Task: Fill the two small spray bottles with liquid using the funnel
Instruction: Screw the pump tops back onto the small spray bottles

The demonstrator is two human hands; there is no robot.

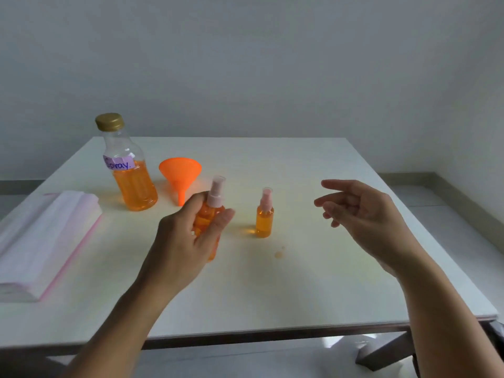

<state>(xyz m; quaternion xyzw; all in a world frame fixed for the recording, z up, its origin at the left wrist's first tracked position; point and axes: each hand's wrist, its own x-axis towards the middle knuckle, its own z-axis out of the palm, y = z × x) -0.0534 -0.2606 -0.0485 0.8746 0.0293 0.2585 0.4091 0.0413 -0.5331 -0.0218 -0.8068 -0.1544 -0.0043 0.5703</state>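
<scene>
My left hand (pixel 185 241) grips a small spray bottle (pixel 211 208) full of orange liquid, pink sprayer cap on, held slightly tilted above the table. A second small spray bottle (pixel 264 216), also orange and capped, stands upright on the table just to its right. My right hand (pixel 362 214) hovers open to the right of it, fingers spread, holding nothing. Behind them an orange funnel (pixel 180 173) rests with its spout down. Left of the funnel stands a large clear bottle (pixel 131 173) with a gold cap and a "Spray" label, about half full of orange liquid.
A stack of pink-edged white paper or cloth (pixel 43 241) lies at the table's left. A small orange spill (pixel 279 253) marks the white tabletop (pixel 300 290) in front of the standing bottle. A grey wall rises behind the table.
</scene>
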